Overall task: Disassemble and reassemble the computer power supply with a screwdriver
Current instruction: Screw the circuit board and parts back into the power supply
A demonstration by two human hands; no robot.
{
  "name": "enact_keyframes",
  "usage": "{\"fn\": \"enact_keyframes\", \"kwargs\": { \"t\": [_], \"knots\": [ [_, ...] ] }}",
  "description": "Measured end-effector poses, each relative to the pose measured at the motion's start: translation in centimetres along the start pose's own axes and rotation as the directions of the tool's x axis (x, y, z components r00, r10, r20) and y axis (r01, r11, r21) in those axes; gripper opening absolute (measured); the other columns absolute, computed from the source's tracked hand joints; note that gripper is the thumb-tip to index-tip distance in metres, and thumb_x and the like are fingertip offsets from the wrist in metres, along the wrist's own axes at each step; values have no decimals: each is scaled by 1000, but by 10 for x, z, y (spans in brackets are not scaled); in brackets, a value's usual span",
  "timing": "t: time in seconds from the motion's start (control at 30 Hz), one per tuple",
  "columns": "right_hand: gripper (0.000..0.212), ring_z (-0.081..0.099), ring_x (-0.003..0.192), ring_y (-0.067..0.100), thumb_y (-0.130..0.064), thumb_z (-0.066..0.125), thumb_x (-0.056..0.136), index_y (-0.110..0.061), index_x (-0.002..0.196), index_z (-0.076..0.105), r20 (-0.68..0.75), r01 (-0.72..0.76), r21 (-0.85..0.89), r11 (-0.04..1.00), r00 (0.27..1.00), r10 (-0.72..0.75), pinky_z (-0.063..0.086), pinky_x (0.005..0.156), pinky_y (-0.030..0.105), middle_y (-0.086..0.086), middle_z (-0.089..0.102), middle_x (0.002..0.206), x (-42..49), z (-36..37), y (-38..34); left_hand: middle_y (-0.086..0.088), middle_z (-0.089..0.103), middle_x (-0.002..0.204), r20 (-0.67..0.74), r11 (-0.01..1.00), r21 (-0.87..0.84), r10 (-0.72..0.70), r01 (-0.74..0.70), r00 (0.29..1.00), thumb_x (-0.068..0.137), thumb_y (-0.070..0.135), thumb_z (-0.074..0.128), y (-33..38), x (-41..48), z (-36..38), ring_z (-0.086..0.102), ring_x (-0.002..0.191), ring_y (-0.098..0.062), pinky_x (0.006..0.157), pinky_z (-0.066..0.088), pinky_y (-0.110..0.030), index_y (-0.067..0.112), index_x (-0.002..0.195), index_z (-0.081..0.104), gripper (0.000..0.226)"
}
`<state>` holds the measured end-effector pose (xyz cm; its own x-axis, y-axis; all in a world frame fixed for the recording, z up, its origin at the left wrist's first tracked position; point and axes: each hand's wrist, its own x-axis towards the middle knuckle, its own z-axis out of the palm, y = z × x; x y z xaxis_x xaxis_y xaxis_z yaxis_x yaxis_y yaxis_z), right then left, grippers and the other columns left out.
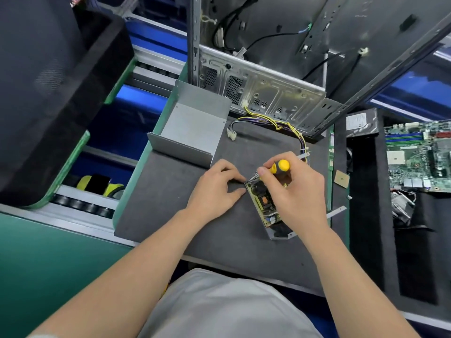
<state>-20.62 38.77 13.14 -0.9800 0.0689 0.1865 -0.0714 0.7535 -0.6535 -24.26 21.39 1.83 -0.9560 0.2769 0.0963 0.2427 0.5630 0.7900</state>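
Head view, looking down on a dark grey surface [170,211]. We note the power supply [264,207] lying right of centre, open side up, its circuit board and components exposed. It sits between the two hands, with the left hand [214,189] on its left flank and the right hand [296,191] directly over its far half. Left fingertips meet the supply's far-left corner while the palm rests low on the surface; we cannot tell whether they pinch the metal edge or only press against it. The right hand grips the screwdriver [280,166] by its yellow-and-black handle, fingers curled around it. The yellow cap faces up at us, and the shaft runs down into the supply, its tip hidden behind the fingers. The supply's long axis runs from far-left to near-right, its near end angled toward the person's right arm. A bundle of yellow and purple wires [280,123] leaves from under the right hand and loops away toward the computer case [275,96], which stands open at the far edge. The grey metal cover [192,129], a U-shaped shell, lies apart from the supply to the far left. A motherboard [419,154] rests well off to the right.
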Motion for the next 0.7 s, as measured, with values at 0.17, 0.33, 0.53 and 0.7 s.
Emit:
{"fn": "enact_keyframes", "kwargs": {
  "t": [0.17, 0.33, 0.53, 0.7],
  "knots": [
    [12, 64, 82, 7, -33, 76, 93, -31, 92, 63, 12, 6, 2, 1000, 1000, -6, 43, 71, 11, -16, 67, 82, 2, 1, -1, 17, 56, 108, 5, 1000, -15, 15, -15, 1000, 82, 32, 83, -1, 0, 0, 52, 78, 9, 79, 47, -22, 31, 101, 78, 20],
    [16, 63, 85, 5, -24, 78, 92, -30, 96, 63, 119, 34, -8, 999, 992, -33, 42, 76, 10, -20, 67, 88, 8, -2, -4, 18, 56, 105, -15, 999, -35, 5, -6, 1000, 82, 40, 81, 0, -1, 2, 54, 81, 8, 79, 51, -27, 33, 99, 78, 19],
    [31, 60, 87, 3, -19, 74, 94, -36, 107, 52, 375, 76, -73, 994, 926, -44, 45, 76, 16, -20, 68, 96, 25, -18, -9, 20, 56, 102, -9, 999, -26, -22, 22, 1000, 82, 45, 76, 4, 2, 4, 54, 81, 6, 73, 48, -21, 35, 96, 77, 17],
    [24, 54, 75, 19, -37, 73, 93, -27, 96, 52, 365, 181, -277, 944, 928, -71, 42, 65, 36, -8, 62, 79, 30, -18, -17, 34, 52, 94, 16, 999, 13, -34, 34, 999, 81, 44, 69, 13, 6, 6, 50, 78, 19, 62, 30, -6, 42, 94, 63, 15]
  ]
}}
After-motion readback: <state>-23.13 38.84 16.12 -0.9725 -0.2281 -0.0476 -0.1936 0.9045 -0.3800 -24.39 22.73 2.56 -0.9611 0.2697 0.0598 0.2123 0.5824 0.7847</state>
